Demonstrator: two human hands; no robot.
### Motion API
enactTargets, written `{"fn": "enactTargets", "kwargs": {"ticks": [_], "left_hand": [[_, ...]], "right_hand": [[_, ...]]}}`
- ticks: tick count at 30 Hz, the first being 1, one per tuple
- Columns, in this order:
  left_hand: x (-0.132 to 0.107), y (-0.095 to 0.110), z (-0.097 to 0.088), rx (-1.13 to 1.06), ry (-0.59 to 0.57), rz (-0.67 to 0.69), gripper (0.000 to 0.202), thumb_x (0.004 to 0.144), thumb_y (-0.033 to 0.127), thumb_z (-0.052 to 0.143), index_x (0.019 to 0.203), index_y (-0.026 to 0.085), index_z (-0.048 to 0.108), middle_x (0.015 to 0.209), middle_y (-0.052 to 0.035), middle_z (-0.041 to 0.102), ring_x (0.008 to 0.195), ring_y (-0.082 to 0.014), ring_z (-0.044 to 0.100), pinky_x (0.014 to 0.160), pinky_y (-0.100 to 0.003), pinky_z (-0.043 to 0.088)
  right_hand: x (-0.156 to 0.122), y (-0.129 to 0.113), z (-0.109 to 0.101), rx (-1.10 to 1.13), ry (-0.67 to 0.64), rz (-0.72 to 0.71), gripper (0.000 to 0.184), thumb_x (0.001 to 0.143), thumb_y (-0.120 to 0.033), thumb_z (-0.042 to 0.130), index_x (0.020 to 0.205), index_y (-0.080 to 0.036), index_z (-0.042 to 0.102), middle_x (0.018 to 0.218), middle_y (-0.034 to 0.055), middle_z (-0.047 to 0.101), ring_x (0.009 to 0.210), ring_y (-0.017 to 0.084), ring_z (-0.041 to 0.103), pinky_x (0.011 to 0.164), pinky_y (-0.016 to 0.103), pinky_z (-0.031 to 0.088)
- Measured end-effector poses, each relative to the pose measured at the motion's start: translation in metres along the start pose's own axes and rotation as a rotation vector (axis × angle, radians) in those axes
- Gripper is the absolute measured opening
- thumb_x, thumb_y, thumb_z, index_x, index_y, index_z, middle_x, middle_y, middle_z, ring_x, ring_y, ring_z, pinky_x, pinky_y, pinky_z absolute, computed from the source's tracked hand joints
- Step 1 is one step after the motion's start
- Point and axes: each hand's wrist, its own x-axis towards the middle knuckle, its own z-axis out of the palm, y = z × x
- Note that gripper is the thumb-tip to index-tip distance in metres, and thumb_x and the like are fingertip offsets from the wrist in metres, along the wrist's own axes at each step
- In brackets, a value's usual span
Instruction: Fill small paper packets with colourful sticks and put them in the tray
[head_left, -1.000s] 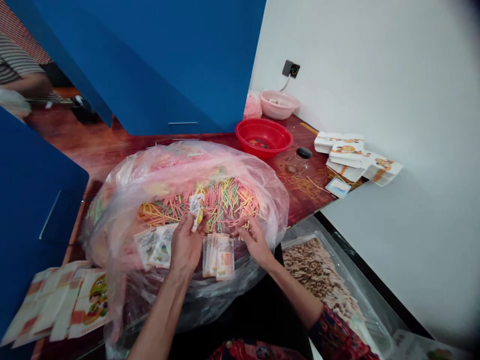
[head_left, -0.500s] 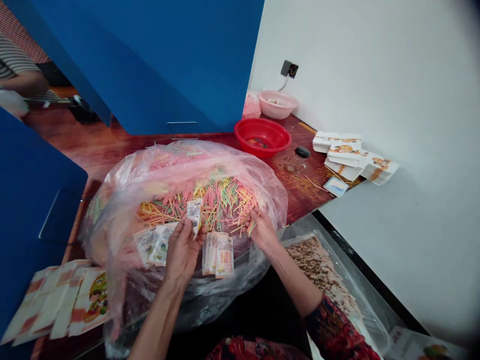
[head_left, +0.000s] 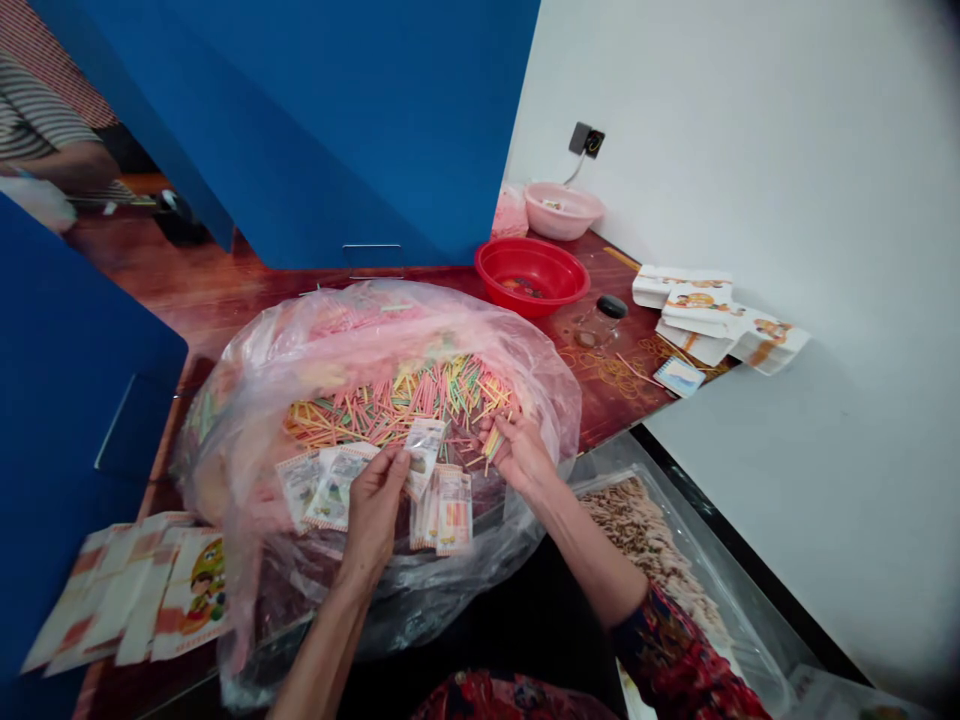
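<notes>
A big clear plastic bag [head_left: 247,400] full of thin pink, green and yellow sticks [head_left: 390,400] lies on the table in front of me. My left hand [head_left: 375,510] is closed on a small clear printed packet [head_left: 422,445], held over the sticks. My right hand [head_left: 517,450] pinches a small bunch of coloured sticks [head_left: 491,442] just right of that packet. Filled packets [head_left: 442,510] stand in a row against the bag's near edge, and more lie flat [head_left: 322,485] left of my left hand.
Printed paper bags [head_left: 142,600] lie at the near left. A red bowl [head_left: 531,275], a pink bowl [head_left: 562,208], a small jar [head_left: 600,320], rubber bands and stacked cartons [head_left: 712,310] sit at the far right. A clear bin of brown sticks [head_left: 652,560] stands low right. Blue partitions [head_left: 337,120] surround; another person's arm [head_left: 52,160] is far left.
My right hand lifted out of the stick pile with a few sticks and moved toward the packet. My left hand tilted the packet to the right and lowered it slightly.
</notes>
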Motion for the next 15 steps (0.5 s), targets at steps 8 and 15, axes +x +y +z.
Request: {"fn": "enactTargets", "kwargs": {"ticks": [8,15], "left_hand": [[-0.005,-0.008,-0.005,0.184,-0.081,0.014,0.027,0.075,0.046,0.082,0.082,0.02,0.078,0.076,-0.0011,0.071,0.07,-0.015,0.059,0.067,-0.022,0.046],[-0.009,-0.003,-0.003,0.131,-0.098,-0.025,0.032,0.072,0.051,0.084,0.079,0.02,0.077,0.073,0.0001,0.068,0.067,-0.0132,0.057,0.063,-0.021,0.045]], "right_hand": [[-0.017,-0.017,0.064,-0.138,-0.181,-0.35,0.017,0.088,-0.036,0.06,0.096,-0.025,0.049,0.077,-0.0024,0.063,0.072,0.018,0.067,0.065,0.029,0.052],[-0.022,-0.005,0.071,-0.306,-0.206,-0.467,0.01,0.094,-0.034,0.053,0.097,-0.025,0.052,0.081,-0.0012,0.067,0.082,0.018,0.067,0.076,0.03,0.049]]}}
